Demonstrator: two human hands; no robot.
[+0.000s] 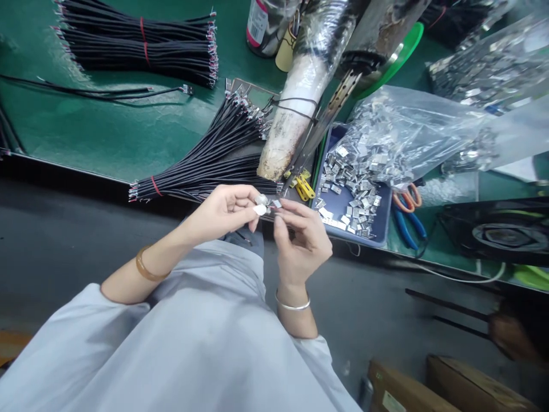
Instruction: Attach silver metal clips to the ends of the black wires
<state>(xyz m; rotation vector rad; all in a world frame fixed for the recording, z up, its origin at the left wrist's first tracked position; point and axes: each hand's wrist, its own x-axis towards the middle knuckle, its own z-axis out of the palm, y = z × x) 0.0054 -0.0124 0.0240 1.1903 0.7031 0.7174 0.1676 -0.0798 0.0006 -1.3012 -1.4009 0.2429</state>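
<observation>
Many metal clips (352,193) litter blue tray (377,240) beside right hand (302,243).

Between the white-capped fingers (260,209) glints a silver metal clip (277,203), and just beyond them lie black wires (206,163) banded red, a yellow clamp (303,186), a blue tray (384,214) and a green mat (107,131).

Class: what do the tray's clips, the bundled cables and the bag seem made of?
Clips: likely metal, bright silvery glints. Cables: black matt sheath, probably plastic or rubber. Bag: clear thin plastic film, creased and glossy.
</observation>
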